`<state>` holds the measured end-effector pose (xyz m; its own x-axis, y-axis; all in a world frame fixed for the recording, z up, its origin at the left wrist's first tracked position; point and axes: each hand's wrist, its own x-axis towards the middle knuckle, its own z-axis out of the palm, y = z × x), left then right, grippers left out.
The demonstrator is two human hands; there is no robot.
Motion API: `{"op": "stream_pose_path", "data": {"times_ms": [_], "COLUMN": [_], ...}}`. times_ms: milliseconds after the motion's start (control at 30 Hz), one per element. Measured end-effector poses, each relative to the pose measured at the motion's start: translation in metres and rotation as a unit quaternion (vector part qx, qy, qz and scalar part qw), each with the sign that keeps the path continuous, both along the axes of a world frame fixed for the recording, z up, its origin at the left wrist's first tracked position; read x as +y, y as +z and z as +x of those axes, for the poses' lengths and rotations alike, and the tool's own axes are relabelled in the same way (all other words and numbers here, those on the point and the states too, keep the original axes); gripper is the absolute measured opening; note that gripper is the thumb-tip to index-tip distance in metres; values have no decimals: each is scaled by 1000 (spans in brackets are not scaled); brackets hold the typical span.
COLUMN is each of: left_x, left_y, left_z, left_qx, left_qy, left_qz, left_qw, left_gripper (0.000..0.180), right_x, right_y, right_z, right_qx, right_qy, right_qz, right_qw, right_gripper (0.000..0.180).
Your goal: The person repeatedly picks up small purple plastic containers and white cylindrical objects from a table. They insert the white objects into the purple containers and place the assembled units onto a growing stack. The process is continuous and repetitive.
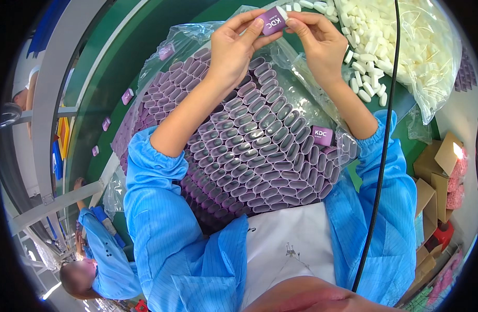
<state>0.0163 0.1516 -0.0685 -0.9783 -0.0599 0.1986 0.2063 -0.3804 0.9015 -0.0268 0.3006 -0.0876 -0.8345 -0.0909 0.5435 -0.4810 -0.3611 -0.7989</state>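
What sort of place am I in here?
Probably a factory assembly area: rows of identical purple cases, a large heap of white pieces, and another person nearby in a blue smock.

The held case [273, 22] was found purple with white lettering, the massed casings [234, 151] purple with dark grey interiors, the piled caps [371, 67] white, the smock [161, 208] blue with fine darker stripes, the shirt [288, 229] white with grey linework, the cable [388, 140] black and the table [127, 60] green.

The bright view bends toward dark edges.
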Motion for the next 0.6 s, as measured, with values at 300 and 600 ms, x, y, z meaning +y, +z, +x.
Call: {"op": "stream_pose_path", "data": {"times_ms": [300,600], "left_x": [0,-5], "left_y": [8,21], "left_z": [1,-5], "left_qx": [38,-8], "left_qy": [30,58], "left_qz": [-70,-110], "left_qw": [996,992], "left_gripper": [27,28], "right_x": [2,-7], "right_y": [-5,17], "right_z": [-10,7], "right_qx": [278,252], "right_qy": [-193,-232], "right_qz": [168,131], "right_qw": [926,930], "right_gripper": [25,16]}}
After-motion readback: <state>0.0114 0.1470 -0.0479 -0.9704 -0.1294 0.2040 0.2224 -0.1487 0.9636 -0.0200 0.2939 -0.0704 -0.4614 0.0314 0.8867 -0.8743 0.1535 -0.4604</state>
